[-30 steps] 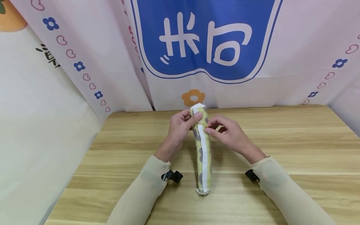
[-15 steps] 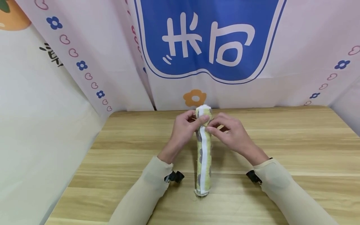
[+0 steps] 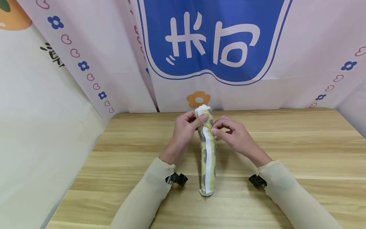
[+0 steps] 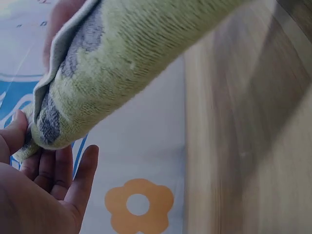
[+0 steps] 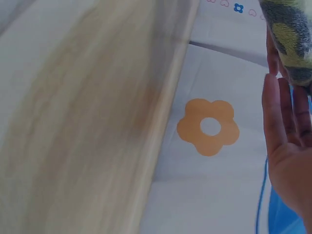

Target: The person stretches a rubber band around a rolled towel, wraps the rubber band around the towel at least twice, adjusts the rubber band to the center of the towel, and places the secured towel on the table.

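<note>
A towel point(image 3: 208, 159), yellow-green with grey spots and a white edge strip, is rolled into a long tube that narrows at a crease near its far end. My left hand point(image 3: 183, 128) grips the roll just beyond this crease, thumb on top and fingers behind. At the crease's right side, my right hand point(image 3: 235, 133) pinches with thumb and index finger at the towel. In the left wrist view the rolled towel point(image 4: 131, 63) slants across above the left hand point(image 4: 44, 204). The right wrist view catches only the towel's spotted end point(image 5: 292, 36) above the right hand point(image 5: 292, 165).
The roll is over a wooden table point(image 3: 128, 178), its near end pointing toward the person. A white printed curtain point(image 3: 120, 79) with a blue sign point(image 3: 206, 31) hangs along the table's back edge. Dark wrist cameras sit at both sleeves.
The towel's far end has tilted right and then back left under my left hand. My right fingers stay at the crease, shifted only slightly.
</note>
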A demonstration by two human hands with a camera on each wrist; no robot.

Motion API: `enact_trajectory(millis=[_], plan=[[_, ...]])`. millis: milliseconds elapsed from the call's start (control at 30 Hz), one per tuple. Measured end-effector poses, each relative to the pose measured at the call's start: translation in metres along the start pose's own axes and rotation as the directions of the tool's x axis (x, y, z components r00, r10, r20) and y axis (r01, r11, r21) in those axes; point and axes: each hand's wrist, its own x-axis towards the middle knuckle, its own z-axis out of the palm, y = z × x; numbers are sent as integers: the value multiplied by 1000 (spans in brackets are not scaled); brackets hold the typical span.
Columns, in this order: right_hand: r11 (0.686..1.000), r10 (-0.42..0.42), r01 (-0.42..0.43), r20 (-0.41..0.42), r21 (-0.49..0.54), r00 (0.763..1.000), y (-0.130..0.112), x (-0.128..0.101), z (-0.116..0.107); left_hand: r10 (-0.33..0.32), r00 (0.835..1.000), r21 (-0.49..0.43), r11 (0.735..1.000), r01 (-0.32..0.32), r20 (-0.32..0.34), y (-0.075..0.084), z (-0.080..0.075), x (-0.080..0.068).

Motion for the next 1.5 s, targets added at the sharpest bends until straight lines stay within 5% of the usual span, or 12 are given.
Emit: enact_trajectory(millis=[233, 500, 833, 1067, 1233, 1500], plan=[[993, 8, -10, 16, 119, 1000, 2, 1, 1, -8, 1000, -81, 997, 10, 25, 1, -3, 2], [990, 37, -30, -49, 140, 998, -5, -2, 4, 26, 999, -43, 999, -24, 34, 0, -2, 1], [956, 142, -107, -112, 272, 984, -3, 0, 6, 156, 985, -18, 987, -158, -78, -4, 13, -9], [995, 52, -45, -73, 87, 996, -5, -2, 5, 68, 995, 129, 990, -57, -76, 4, 7, -8], [997, -17, 9, -112, -74, 994, -9, -3, 9, 108, 992, 133, 986, -99, -60, 6, 5, -7], [980, 74, -111, -213, -167, 974, -21, -3, 19, 150, 982, 145, 981, -132, -118, 3, 15, -12]])
